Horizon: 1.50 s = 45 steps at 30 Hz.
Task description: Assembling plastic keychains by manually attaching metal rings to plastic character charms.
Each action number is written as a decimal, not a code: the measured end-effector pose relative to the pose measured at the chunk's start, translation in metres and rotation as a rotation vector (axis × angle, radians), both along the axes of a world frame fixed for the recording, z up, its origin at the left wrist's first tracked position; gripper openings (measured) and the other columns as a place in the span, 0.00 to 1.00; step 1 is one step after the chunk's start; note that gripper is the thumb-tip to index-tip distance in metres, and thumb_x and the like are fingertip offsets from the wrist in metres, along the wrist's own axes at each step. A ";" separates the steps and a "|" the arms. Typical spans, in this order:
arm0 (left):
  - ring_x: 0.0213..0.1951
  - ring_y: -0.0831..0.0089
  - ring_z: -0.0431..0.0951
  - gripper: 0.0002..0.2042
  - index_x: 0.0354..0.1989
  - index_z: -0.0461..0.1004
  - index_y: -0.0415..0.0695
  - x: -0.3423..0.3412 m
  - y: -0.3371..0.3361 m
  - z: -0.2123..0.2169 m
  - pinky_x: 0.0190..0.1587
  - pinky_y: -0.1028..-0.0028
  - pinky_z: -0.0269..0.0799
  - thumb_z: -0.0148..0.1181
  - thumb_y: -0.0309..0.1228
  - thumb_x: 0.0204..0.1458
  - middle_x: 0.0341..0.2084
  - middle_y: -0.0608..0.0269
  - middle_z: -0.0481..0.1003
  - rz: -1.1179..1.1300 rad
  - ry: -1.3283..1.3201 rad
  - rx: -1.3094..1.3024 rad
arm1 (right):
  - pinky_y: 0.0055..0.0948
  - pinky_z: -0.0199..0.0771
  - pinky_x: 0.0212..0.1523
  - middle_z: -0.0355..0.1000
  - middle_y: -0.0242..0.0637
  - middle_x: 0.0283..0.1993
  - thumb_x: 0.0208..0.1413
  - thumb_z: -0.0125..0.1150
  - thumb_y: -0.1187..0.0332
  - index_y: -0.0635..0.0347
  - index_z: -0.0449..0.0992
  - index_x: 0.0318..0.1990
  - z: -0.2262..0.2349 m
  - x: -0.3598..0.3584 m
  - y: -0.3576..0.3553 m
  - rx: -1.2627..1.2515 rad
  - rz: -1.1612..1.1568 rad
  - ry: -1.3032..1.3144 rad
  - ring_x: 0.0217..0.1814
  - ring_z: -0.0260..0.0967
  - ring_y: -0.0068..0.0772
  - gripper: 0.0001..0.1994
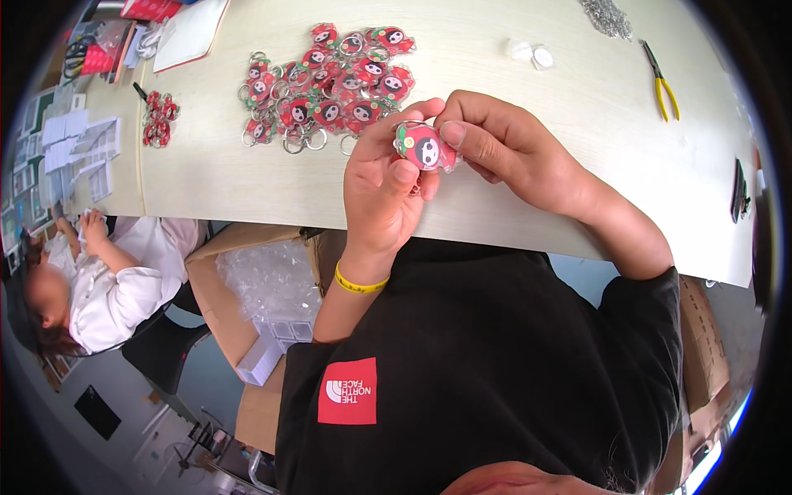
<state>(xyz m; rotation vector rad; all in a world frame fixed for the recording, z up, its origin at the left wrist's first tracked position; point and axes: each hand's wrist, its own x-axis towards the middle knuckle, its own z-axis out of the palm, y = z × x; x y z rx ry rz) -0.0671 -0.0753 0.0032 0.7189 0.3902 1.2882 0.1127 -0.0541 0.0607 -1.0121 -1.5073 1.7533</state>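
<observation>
Both hands meet above the table's near edge around a red keychain charm (428,151) with a printed cartoon figure and clear edges. My left hand (382,186), with a yellow wristband below it, grips the charm from beneath, thumb on its lower front. My right hand (511,153) pinches at the charm's upper right, thumb and forefinger closed; a metal ring shows partly at the top. What else may sit between the right fingertips is hidden. Just beyond lies a pile of similar red keychains (327,113) with silver split rings.
Yellow-handled pliers (662,92) lie at the right, a heap of silver chains (608,16) behind. Small white round pieces (542,58) rest mid-table. At left are more red charms (160,120) and an open notebook (190,35). A cardboard box (221,291) and a seated person (132,280) are lower left.
</observation>
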 end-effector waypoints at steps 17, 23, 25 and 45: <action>0.39 0.75 0.73 0.20 0.51 0.66 0.38 0.004 -0.005 0.003 0.28 0.79 0.70 0.65 0.26 0.51 0.47 0.55 0.68 0.197 0.123 0.122 | 0.29 0.71 0.24 0.69 0.33 0.27 0.45 0.69 0.74 0.56 0.76 0.36 0.005 -0.001 -0.006 0.979 -0.142 -0.333 0.25 0.70 0.35 0.10; 0.39 0.76 0.73 0.19 0.49 0.66 0.38 0.006 -0.009 0.002 0.32 0.78 0.73 0.65 0.25 0.51 0.48 0.53 0.68 0.253 0.203 0.163 | 0.28 0.71 0.23 0.69 0.33 0.28 0.44 0.67 0.77 0.58 0.72 0.35 0.003 -0.003 -0.011 0.987 -0.141 -0.387 0.25 0.70 0.35 0.11; 0.39 0.77 0.73 0.19 0.49 0.65 0.37 0.008 -0.008 0.005 0.34 0.78 0.75 0.65 0.24 0.51 0.48 0.53 0.69 0.243 0.239 0.179 | 0.27 0.72 0.23 0.69 0.33 0.29 0.43 0.66 0.78 0.58 0.71 0.34 0.004 -0.004 -0.011 0.911 -0.130 -0.337 0.26 0.70 0.35 0.11; 0.37 0.76 0.75 0.21 0.41 0.69 0.38 -0.006 -0.013 -0.002 0.41 0.77 0.73 0.72 0.19 0.40 0.37 0.59 0.72 0.177 0.395 0.226 | 0.26 0.68 0.28 0.67 0.36 0.29 0.53 0.60 0.74 0.59 0.70 0.37 0.000 0.004 0.000 0.625 0.046 -0.310 0.26 0.65 0.31 0.07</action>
